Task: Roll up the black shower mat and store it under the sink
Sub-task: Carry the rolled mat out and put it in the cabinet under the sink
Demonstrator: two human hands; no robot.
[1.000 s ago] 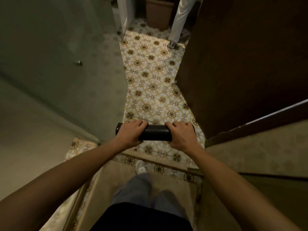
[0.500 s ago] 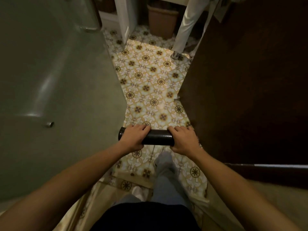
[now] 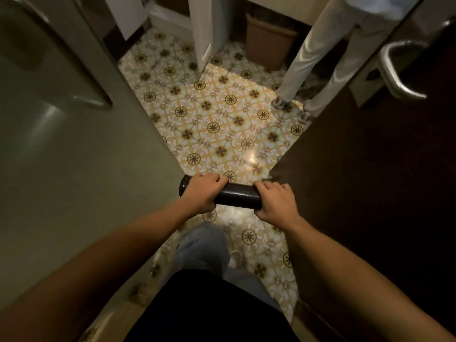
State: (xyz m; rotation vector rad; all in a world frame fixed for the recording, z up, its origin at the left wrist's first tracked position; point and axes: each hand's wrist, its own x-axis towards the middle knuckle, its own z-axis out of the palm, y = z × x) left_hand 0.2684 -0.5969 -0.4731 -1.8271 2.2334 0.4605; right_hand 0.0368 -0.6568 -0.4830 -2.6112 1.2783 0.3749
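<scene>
The black mat is a tight cylinder with a finely textured, slightly glossy surface, held level above the floor. The left hand wraps around its left part, fingers curled over the top, leaving the rounded end showing; the right hand clasps its right end the same way. The floor's glossy tiles carry yellow petal shapes and dark rosettes. A dark wooden door with a curved metal handle stands at right, smooth frosted glass at left.
</scene>
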